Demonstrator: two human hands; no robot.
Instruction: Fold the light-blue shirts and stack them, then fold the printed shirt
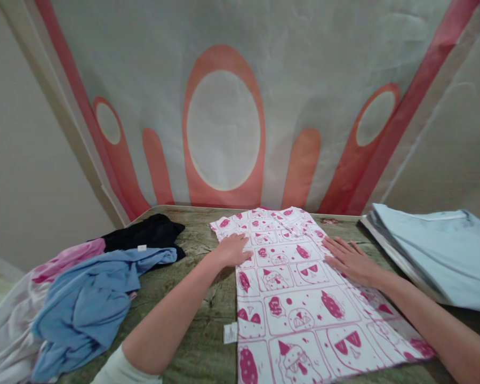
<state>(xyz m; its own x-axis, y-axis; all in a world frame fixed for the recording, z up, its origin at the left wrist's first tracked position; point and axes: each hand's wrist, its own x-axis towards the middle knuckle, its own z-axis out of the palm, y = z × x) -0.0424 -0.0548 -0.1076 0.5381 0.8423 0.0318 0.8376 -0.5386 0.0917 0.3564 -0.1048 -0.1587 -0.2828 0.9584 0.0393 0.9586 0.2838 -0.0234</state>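
Observation:
A white T-shirt with pink cartoon print (292, 298) lies spread out over the table, its collar end away from me and its hem near me. On its left edge, just below the sleeve, rests my left hand (232, 250), fingers stretched over the cloth. My right hand (350, 261) lies flat on the opposite edge with its fingers apart. Neither hand grips the fabric. A small white label (231, 333) sticks out from the shirt's left side seam.
Crumpled clothes lie at the left: a blue garment (88, 304), a black one (144, 233), a pink one (70, 260) and a whitish one (14, 314). A stack of folded clothes (436, 250) sits at the right. Behind the wooden table (200, 293) hangs a printed sheet (280, 64).

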